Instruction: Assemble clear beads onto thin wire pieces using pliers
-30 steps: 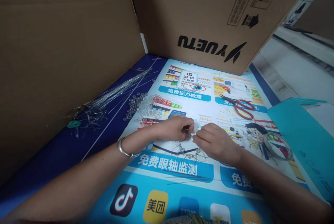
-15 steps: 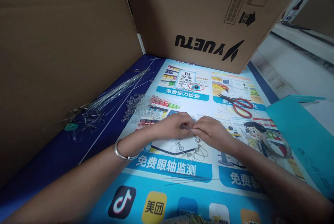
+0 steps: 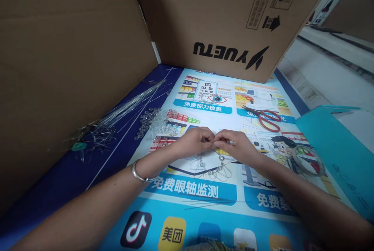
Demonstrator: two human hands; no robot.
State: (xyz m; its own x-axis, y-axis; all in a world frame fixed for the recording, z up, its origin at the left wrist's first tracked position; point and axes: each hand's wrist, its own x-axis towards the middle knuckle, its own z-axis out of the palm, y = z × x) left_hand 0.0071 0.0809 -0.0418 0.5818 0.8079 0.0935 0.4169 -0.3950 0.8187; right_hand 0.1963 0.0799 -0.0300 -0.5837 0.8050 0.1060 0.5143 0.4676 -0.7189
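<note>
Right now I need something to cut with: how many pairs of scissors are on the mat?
1. The red-handled scissors lie on the printed mat, beyond the right hand, near the cardboard box. Others may be hidden.

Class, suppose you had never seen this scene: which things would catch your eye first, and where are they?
At the centre, the left hand and right hand meet fingertip to fingertip over a wire-and-bead piece on the bright printed poster. Behind looms a big cardboard box; red scissors lie right, clear beads left.
</note>
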